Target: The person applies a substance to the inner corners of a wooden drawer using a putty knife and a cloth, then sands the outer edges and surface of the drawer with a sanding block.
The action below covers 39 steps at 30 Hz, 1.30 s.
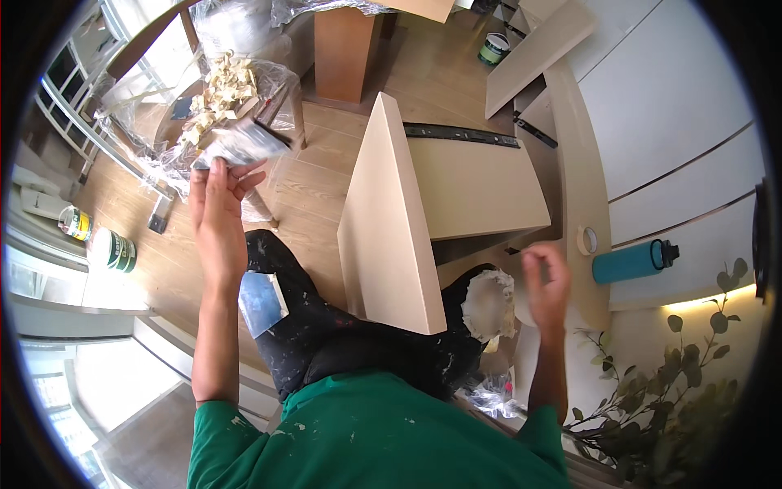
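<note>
My left hand [218, 213] is raised at the left, its fingertips on a flat grey-white piece [244, 145] with a dark edge. Motion smears that piece, so its kind is unclear. At the right, my right hand [546, 281] is pinched closed, with a small black thing [511, 251] at its fingertips, too small to name. Between my hands a cream drawer [481, 183] stands out from the furniture, its front panel [387, 228] upright by my lap. A black slide rail [460, 134] runs along the drawer's far side.
A plastic-draped chair [281, 110] at far left carries crumpled masking tape [224, 85]. Paint cans [114, 250] stand on the left floor, another can [494, 49] at the back. On the right ledge are a tape roll [586, 240], a teal bottle [631, 262] and a leafy plant [668, 375].
</note>
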Each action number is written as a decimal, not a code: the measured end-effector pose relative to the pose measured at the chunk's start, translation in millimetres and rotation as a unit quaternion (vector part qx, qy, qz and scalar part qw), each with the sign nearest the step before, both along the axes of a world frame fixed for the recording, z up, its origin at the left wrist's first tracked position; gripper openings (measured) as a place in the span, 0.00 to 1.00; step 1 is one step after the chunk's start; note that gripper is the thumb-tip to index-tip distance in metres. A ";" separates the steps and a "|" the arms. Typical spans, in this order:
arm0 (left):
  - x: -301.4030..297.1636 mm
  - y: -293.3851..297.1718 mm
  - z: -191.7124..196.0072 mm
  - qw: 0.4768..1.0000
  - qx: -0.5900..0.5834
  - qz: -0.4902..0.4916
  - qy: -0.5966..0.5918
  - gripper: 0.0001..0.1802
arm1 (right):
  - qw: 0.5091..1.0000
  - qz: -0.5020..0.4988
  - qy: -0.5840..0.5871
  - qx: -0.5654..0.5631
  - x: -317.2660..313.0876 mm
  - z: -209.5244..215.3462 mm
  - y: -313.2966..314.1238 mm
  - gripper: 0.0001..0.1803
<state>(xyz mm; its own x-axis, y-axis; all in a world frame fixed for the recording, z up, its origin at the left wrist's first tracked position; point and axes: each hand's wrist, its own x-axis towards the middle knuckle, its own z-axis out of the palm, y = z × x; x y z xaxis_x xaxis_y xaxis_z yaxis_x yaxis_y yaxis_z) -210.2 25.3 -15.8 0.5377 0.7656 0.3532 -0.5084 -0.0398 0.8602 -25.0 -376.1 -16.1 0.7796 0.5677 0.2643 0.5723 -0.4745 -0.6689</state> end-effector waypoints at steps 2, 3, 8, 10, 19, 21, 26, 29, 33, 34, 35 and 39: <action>13.2 7.1 -9.8 0.996 -0.085 0.005 0.007 0.18 | 0.989 -0.034 -0.076 -0.126 -9.7 -65.2 -16.6 0.22; 25.1 8.0 -13.7 0.994 -0.113 -0.012 0.000 0.19 | 0.978 -0.032 -0.139 -0.152 -20.9 -92.7 -19.4 0.23; 94.7 10.3 -9.5 0.984 -0.161 -0.067 -0.024 0.23 | 0.962 -0.074 -0.189 -0.180 -34.8 -140.5 -19.1 0.22; 128.2 8.0 -2.5 0.985 -0.153 -0.080 -0.015 0.23 | 0.974 -0.088 -0.168 -0.127 -34.0 -140.2 -28.8 0.18; 209.0 -15.1 13.1 0.987 -0.077 -0.136 0.041 0.17 | 0.980 -0.008 -0.113 0.166 -39.5 49.0 45.0 0.08; 211.3 -15.2 8.8 0.988 0.001 -0.122 0.093 0.16 | 0.986 0.069 -0.093 0.120 -52.0 77.8 67.1 0.07; 215.0 -23.5 11.9 0.991 -0.003 -0.103 0.087 0.16 | 0.969 0.243 -0.034 0.003 -78.3 89.6 91.6 0.13; 213.7 -23.8 12.6 0.991 -0.022 -0.103 0.087 0.16 | 0.972 0.233 -0.024 0.003 -88.3 78.8 91.3 0.15; 212.7 -25.4 11.7 0.993 -0.012 -0.082 0.089 0.18 | 0.973 0.225 -0.036 -0.021 -82.3 77.6 93.0 0.18; 213.7 -26.1 11.4 0.993 -0.012 -0.080 0.089 0.18 | 0.974 0.224 -0.033 -0.022 -77.0 77.7 97.0 0.18; 213.7 -26.6 10.5 0.993 -0.010 -0.077 0.090 0.19 | 0.975 0.216 -0.034 -0.029 -72.0 78.1 102.7 0.17; 213.9 -22.6 10.3 0.994 -0.005 -0.074 0.081 0.19 | 0.983 0.184 0.011 -0.021 -40.7 81.6 143.7 0.11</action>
<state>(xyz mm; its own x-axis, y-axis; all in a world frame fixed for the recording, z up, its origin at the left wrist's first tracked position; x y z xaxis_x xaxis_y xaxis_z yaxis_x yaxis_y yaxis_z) 3.7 2.7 -5.5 0.6933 0.6775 0.2456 -0.3633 0.0342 0.9310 -65.7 -232.5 65.5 0.5254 0.8218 0.2205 0.6959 -0.2659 -0.6671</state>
